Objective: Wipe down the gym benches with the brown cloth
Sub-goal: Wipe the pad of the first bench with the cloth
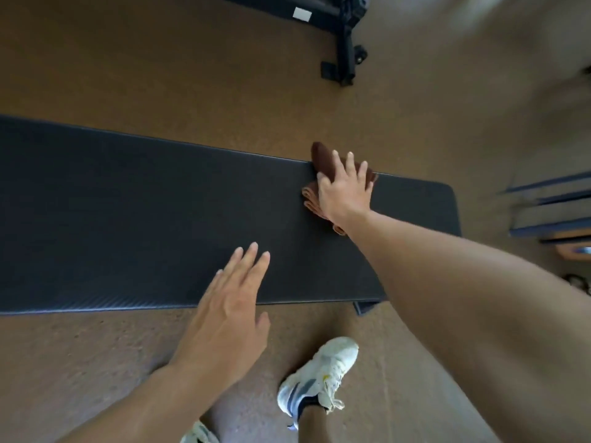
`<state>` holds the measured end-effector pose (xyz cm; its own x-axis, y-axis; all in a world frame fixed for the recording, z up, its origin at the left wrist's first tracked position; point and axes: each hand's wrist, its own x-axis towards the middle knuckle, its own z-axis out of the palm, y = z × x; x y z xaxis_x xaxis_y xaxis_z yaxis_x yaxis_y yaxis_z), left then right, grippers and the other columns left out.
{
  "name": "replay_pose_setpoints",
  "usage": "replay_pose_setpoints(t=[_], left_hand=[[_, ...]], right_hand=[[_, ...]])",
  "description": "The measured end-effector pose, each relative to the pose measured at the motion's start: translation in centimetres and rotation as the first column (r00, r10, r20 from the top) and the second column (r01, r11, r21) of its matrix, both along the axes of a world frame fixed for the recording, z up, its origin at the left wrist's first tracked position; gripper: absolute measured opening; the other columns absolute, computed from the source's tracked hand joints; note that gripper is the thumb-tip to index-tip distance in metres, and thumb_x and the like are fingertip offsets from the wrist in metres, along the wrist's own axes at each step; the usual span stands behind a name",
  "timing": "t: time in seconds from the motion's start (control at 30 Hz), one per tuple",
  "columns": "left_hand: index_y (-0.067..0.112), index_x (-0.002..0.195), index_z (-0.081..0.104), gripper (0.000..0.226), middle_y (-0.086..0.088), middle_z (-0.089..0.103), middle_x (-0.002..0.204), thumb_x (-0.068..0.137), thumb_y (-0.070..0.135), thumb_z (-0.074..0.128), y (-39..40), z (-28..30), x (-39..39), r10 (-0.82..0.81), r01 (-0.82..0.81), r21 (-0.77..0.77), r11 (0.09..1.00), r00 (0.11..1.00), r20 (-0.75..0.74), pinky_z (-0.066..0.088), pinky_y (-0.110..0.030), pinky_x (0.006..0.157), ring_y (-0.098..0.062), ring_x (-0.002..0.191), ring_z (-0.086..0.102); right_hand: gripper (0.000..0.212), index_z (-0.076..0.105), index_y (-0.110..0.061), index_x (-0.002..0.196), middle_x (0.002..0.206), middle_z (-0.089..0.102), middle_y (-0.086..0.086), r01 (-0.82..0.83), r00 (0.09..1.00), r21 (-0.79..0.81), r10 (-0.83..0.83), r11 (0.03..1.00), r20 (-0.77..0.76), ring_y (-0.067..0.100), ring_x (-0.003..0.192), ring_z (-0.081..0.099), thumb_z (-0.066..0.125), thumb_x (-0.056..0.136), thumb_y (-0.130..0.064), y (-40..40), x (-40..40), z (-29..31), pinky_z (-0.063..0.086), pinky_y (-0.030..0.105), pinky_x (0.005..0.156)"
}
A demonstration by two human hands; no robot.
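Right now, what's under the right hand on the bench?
The brown cloth lies under the right hand, pressed flat on the black bench pad near its far edge. Folded cloth edges show beside the wrist; the part beneath the palm is hidden.

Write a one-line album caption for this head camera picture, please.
Right hand presses a brown cloth onto a black gym bench; left hand, open, hovers near its front edge.
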<state>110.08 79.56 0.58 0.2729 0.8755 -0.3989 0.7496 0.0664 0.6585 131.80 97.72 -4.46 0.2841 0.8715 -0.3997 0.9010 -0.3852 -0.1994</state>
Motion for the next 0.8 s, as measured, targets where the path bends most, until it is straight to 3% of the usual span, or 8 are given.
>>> replay_pose_setpoints(t=[0.07,0.13,0.27,0.33,0.43,0.6,0.7,0.8], left_hand=[[0.033,0.16,-0.007,0.088,0.019,-0.017,0.165,0.1,0.027,0.058,-0.2,-0.6,1.4,0.002,-0.002,0.001,1.0,1.0,-0.016,-0.003,-0.023,0.124,0.002,0.151,-0.021],[0.031,0.161,-0.004,0.087,0.018,-0.017,0.166,0.099,0.025,0.057,-0.5,-0.5,2.7,0.009,-0.009,-0.02,1.0,1.0,-0.023,-0.003,-0.025,0.126,0.002,0.15,-0.023],[0.032,0.162,-0.006,0.087,0.021,-0.024,0.162,0.099,0.025,0.054,-1.0,0.9,6.1,-0.027,0.024,-0.069,0.997,0.999,-0.034,-0.012,-0.019,0.119,0.005,0.146,-0.031],[0.032,0.162,-0.006,0.087,0.021,-0.027,0.161,0.099,0.025,0.054,-0.5,1.1,7.6,-0.054,0.051,-0.063,0.997,0.997,-0.048,-0.013,-0.018,0.117,0.005,0.146,-0.032],[0.028,0.163,0.002,0.087,0.016,-0.02,0.165,0.097,0.023,0.059,1.6,0.7,9.6,-0.004,0.003,-0.014,1.0,0.995,-0.099,-0.007,-0.024,0.122,0.001,0.149,-0.027],[0.025,0.163,0.002,0.084,0.008,-0.016,0.169,0.1,0.026,0.058,4.7,0.2,13.8,0.07,-0.077,-0.036,0.996,0.984,-0.164,0.002,-0.033,0.128,-0.007,0.154,-0.018],[0.026,0.163,0.002,0.086,0.009,-0.014,0.17,0.099,0.02,0.059,5.5,0.3,16.4,0.069,-0.074,-0.028,0.997,0.986,-0.149,0.002,-0.033,0.127,-0.006,0.154,-0.017],[0.025,0.163,0.004,0.086,0.01,-0.012,0.17,0.097,0.011,0.057,6.1,0.7,18.9,0.069,-0.074,-0.04,0.996,0.99,-0.127,0.004,-0.036,0.128,-0.005,0.154,-0.017]], right_hand=[[0.064,0.013,-0.038,0.167,0.177,0.0,-0.006,-0.087,0.995,0.078,0.09,0.993,-0.039,0.021,0.162,-0.013,0.035,0.108,-0.047,-1.7,0.9,-0.2,-0.01,0.05,0.13],[0.065,0.015,-0.041,0.166,0.177,0.0,-0.01,-0.131,0.987,0.148,0.142,0.98,-0.069,0.014,0.162,-0.015,0.036,0.106,-0.046,-8.7,1.1,-0.5,-0.009,0.046,0.131],[0.069,0.016,-0.042,0.166,0.174,-0.007,-0.019,-0.159,0.983,0.088,0.166,0.983,-0.077,0.01,0.161,-0.016,0.035,0.099,-0.043,-22.3,2.9,0.4,-0.002,0.045,0.131],[0.068,0.015,-0.042,0.166,0.174,-0.008,-0.018,-0.24,0.966,0.034,0.242,0.97,-0.09,0.011,0.161,-0.017,0.032,0.099,-0.042,-22.0,4.3,0.0,-0.002,0.046,0.13],[0.073,0.019,-0.036,0.167,0.176,-0.001,-0.009,-0.3,0.949,0.065,0.305,0.952,-0.085,0.016,0.162,-0.015,0.025,0.096,-0.05,-15.2,6.4,-0.3,-0.003,0.049,0.131],[0.067,0.018,-0.037,0.167,0.177,0.001,-0.005,-0.289,0.952,0.112,0.298,0.951,-0.07,0.017,0.162,-0.012,0.04,0.104,-0.043,-0.7,9.7,-0.8,-0.007,0.049,0.131],[0.068,0.023,-0.037,0.166,0.177,0.006,-0.005,-0.287,0.947,0.187,0.308,0.94,-0.094,0.015,0.163,-0.009,0.045,0.102,-0.043,-3.6,10.9,-0.7,-0.007,0.046,0.131],[0.072,0.026,-0.036,0.165,0.176,0.007,-0.006,-0.209,0.967,0.175,0.23,0.962,-0.107,0.014,0.163,-0.01,0.045,0.097,-0.046,-14.5,13.0,0.0,-0.005,0.045,0.132]])
